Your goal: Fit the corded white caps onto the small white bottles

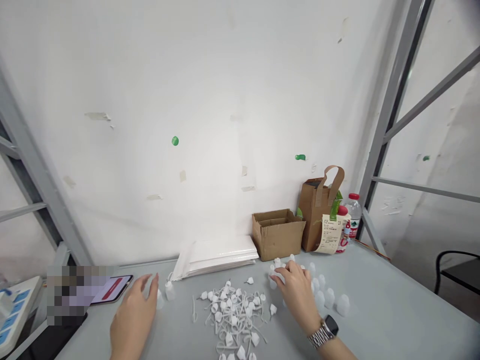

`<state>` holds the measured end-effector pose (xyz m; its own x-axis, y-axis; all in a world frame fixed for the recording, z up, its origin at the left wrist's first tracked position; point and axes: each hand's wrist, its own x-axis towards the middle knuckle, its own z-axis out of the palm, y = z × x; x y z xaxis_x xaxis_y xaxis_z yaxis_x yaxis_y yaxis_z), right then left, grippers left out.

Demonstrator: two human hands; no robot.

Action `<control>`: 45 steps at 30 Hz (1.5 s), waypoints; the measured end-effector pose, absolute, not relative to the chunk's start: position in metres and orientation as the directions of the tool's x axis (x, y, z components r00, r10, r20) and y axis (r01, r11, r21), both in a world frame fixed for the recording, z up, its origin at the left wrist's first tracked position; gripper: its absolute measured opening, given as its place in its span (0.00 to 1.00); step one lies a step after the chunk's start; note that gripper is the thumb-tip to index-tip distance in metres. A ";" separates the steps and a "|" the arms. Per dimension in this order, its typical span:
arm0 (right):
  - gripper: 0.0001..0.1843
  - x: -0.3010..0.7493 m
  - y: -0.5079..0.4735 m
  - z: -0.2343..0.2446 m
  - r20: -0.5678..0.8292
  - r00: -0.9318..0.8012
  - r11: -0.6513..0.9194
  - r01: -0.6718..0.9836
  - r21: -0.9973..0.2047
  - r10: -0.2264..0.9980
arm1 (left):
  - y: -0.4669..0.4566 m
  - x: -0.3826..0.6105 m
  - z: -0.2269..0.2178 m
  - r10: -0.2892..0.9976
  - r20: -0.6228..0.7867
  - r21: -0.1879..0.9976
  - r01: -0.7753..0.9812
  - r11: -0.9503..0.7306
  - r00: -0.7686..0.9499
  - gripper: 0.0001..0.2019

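My left hand (134, 316) is raised over the left part of the table, its thumb and fingers apart and nothing between them. Beside its fingertips stand a translucent white cap (160, 300) and a second one with a small white piece on top (170, 291). My right hand (298, 292), wearing a metal-band watch, reaches into a group of translucent caps (319, 300). Its fingertips pinch at a translucent cap (272, 283), partly hidden by the fingers. Between my hands lies a loose pile of small white cone-shaped pieces with thin tails (234, 312).
Behind the pile lie stacked white flat packs (221, 254), next to an open cardboard box (279, 235). A brown paper bag (313, 212) and a red-capped bottle (353, 212) stand at the back right. A phone (112, 289) and a power strip (18, 315) are at left on the grey table (393, 310).
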<state>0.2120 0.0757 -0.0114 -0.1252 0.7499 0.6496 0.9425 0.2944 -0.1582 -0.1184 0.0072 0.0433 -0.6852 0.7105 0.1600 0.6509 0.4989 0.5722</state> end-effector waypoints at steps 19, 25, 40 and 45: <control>0.08 0.198 0.051 0.014 0.573 -0.243 0.560 0.677 -0.479 0.783 | 0.015 -0.037 -0.008 0.978 0.209 0.631 0.765 -0.128 -0.009 0.12; 0.02 0.172 0.024 0.015 0.372 -0.475 0.579 0.427 -0.694 0.797 | 0.017 -0.027 -0.017 0.971 0.235 0.580 0.794 -0.185 0.055 0.09; 0.07 0.172 0.032 0.003 0.386 -0.396 0.523 0.338 -0.783 0.833 | 0.018 -0.034 -0.013 0.968 0.241 0.582 0.809 -0.084 -0.072 0.06; 0.05 0.174 0.029 0.004 0.409 -0.496 0.638 0.506 -0.580 0.765 | 0.020 -0.040 -0.013 0.948 0.275 0.615 0.787 -0.047 -0.158 0.06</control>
